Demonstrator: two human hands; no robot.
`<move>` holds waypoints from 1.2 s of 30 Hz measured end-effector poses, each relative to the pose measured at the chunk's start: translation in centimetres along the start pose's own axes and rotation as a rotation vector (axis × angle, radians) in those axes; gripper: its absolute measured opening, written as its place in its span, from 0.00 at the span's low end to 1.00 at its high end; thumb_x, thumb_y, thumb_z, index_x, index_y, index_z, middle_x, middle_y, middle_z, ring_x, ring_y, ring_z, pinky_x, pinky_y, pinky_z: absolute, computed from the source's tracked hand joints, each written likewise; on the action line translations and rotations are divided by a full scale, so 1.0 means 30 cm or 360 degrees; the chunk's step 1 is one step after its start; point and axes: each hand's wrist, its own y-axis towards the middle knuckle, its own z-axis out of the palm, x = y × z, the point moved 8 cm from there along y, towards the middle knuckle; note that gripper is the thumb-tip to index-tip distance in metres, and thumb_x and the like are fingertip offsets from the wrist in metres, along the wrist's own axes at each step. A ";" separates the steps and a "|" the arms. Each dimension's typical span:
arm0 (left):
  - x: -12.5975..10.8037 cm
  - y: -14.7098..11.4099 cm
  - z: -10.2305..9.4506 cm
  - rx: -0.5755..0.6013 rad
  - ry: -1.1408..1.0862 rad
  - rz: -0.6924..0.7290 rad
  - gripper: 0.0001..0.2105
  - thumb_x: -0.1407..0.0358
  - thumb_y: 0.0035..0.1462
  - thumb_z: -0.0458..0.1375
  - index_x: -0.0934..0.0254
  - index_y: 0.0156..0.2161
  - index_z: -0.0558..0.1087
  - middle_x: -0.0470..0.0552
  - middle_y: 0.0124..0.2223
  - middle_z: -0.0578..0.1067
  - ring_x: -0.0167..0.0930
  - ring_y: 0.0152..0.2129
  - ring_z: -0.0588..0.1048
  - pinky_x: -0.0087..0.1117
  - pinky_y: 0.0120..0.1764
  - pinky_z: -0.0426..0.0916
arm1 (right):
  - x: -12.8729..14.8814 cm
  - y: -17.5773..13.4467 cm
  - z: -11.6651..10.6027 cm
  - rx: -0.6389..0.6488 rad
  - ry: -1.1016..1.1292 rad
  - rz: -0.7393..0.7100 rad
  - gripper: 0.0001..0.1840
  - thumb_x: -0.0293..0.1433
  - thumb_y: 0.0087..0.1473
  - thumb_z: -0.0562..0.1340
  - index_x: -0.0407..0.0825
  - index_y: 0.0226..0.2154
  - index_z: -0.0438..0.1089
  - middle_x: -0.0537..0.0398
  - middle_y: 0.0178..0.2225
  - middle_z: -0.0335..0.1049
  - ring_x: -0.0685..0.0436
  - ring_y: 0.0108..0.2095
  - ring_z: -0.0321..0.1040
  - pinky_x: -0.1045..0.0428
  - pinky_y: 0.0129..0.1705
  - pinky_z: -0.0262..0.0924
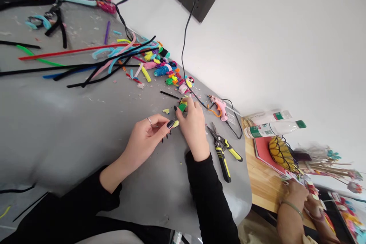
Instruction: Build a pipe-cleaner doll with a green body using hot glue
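Note:
My left hand (145, 137) rests on the grey table (57, 122) and pinches a small yellow-green fuzzy piece (175, 123) between thumb and fingertips. My right hand (193, 124) lies just to its right, fingers curled around a small green and yellow pipe-cleaner figure (182, 105). Both arms wear black sleeves. A short black stick (169, 94) lies just beyond the figure, and a yellow scrap (166, 111) sits on the table near it.
Long pipe cleaners (85, 61) and coiled colourful pieces (162, 66) spread across the table's far side. A pink glue gun (219, 106) and yellow-handled pliers (223, 150) lie right of my hands. Water bottles (271, 127) stand on a wooden desk where another person's hands (297, 198) work.

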 end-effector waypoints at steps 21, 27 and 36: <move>-0.043 -0.026 -0.003 -0.0060 0.0723 0.0293 0.18 0.58 0.68 0.56 0.62 0.58 0.71 0.58 0.51 0.80 0.40 0.44 0.79 0.44 0.47 0.75 | -0.035 -0.287 -0.029 0.0409 0.2072 0.0608 0.20 0.38 0.53 0.75 0.54 0.46 0.71 0.57 0.40 0.77 0.50 0.33 0.72 0.54 0.36 0.70; 0.011 0.017 0.012 0.0233 -0.0085 -0.0229 0.23 0.48 0.57 0.68 0.59 0.52 0.76 0.57 0.49 0.82 0.42 0.49 0.81 0.39 0.47 0.79 | -0.002 -0.277 -0.035 0.0603 0.1620 0.0344 0.22 0.43 0.57 0.70 0.55 0.50 0.68 0.55 0.43 0.76 0.48 0.36 0.74 0.51 0.39 0.72; 0.023 0.037 -0.048 -0.0017 -0.0134 -0.0131 0.23 0.50 0.57 0.69 0.59 0.53 0.76 0.56 0.50 0.80 0.37 0.42 0.80 0.34 0.39 0.78 | -0.537 0.063 -0.253 -0.0105 -0.0418 0.0874 0.21 0.39 0.60 0.63 0.39 0.48 0.74 0.28 0.54 0.73 0.28 0.58 0.68 0.38 0.60 0.59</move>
